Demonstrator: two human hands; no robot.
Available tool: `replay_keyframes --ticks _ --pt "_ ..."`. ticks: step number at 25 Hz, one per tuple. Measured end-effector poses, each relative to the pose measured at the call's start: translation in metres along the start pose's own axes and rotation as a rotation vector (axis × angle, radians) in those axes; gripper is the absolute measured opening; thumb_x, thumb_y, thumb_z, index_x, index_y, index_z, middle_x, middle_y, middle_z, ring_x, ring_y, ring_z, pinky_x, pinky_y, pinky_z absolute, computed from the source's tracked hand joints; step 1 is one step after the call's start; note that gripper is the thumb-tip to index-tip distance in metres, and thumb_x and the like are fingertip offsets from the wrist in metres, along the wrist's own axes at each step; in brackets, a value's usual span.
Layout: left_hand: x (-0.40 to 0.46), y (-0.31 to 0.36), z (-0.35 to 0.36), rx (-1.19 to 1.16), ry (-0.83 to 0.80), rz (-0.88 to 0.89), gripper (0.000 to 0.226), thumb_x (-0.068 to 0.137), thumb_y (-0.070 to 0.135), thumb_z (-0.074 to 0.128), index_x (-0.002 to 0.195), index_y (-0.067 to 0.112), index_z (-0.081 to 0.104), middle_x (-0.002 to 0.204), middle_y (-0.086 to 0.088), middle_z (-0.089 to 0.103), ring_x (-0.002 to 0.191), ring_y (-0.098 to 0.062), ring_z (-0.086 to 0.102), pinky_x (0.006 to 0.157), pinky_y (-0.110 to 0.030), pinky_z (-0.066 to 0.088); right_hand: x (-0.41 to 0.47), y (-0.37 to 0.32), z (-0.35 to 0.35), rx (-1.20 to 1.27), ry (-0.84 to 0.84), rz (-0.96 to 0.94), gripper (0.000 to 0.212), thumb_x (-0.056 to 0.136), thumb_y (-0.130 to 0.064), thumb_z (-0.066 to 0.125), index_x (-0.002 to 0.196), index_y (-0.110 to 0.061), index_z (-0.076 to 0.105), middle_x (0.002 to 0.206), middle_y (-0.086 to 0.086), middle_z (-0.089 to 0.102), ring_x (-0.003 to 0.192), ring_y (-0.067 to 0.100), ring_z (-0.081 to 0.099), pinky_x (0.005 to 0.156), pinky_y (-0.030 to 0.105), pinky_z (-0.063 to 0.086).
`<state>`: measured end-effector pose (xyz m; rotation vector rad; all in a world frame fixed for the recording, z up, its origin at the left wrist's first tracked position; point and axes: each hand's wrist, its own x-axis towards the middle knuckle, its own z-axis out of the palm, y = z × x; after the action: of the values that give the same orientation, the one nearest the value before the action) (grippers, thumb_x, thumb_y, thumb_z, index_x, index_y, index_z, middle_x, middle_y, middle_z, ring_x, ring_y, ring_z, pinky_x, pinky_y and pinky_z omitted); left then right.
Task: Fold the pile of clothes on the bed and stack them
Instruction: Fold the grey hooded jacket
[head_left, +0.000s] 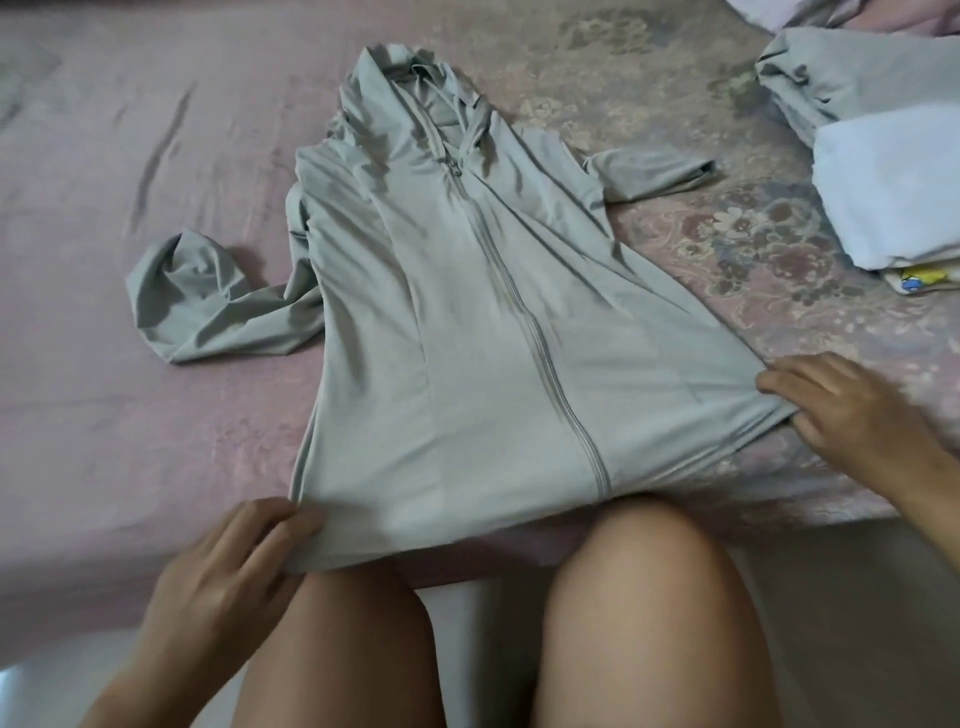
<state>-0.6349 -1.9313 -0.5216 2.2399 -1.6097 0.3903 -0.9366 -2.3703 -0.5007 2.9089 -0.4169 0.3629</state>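
Your left hand (228, 561) pinches the near-left corner of the hoodie's (467, 332) hem, thumb on top and fingers curled under the cloth at the bed's (104, 208) near edge. Your right hand (852, 415) holds the near-right corner of the same hem, fingers bent over the fabric; whether the thumb is tucked beneath, you cannot tell from this view.

Between your two hands the hem runs taut, left to right, just above your knees. From that hem the grey hoodie stretches straight away from you, front side up, its zip (519, 312) marking the long axis from your lap to the hood (410, 88) at the far end. So the garment lies wholly ahead of your fingers, lengthwise along your line of sight.

The left sleeve (202, 306) lies bunched out to the left of the body, nearer your left hand. The right sleeve (649, 174) sticks out to the right, up near the shoulder, well apart from your right hand.

Likely next comes folding the sleeves inward, each by the hand on its own side.

Far right on the bed sits a stack (883, 192) of folded clothes, pale blue on top, with grey cloth (852, 78) behind it.
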Motion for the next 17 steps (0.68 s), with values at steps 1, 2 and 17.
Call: replay_keyframes --ticks 1,2,17 --pt "0.0 -0.001 -0.003 -0.005 -0.014 0.029 0.024 0.086 0.022 0.049 0.103 0.013 0.064 0.095 -0.005 0.056 0.079 -0.023 0.054 0.062 -0.032 0.043 -0.001 0.0 -0.003 0.028 -0.008 0.011 0.035 0.079 -0.008 0.038 0.106 -0.012 0.06 0.1 0.021 0.062 0.086 0.041 0.059 0.074 0.048 0.048" --pt "0.001 -0.001 -0.009 -0.015 -0.024 0.052 0.027 0.088 0.027 0.051 0.1 0.009 0.069 0.094 -0.007 0.058 0.078 -0.024 0.054 0.065 -0.032 0.042 0.0 0.0 -0.007 0.055 0.006 0.034 0.036 0.08 -0.01 0.039 0.102 -0.01 0.067 0.102 0.023 0.062 0.088 0.043 0.059 0.075 0.05 0.048" --pt "0.141 -0.11 -0.007 0.167 -0.2 -0.308 0.053 0.078 0.041 0.065 0.119 0.007 0.063 0.122 -0.012 0.062 0.117 -0.035 0.054 0.096 -0.046 0.035 0.178 -0.204 0.0 0.244 -0.43 -0.02 0.088 0.054 -0.081 -0.033 0.136 -0.047 -0.027 0.154 -0.016 -0.022 0.136 0.007 -0.031 0.11 0.056 -0.016"
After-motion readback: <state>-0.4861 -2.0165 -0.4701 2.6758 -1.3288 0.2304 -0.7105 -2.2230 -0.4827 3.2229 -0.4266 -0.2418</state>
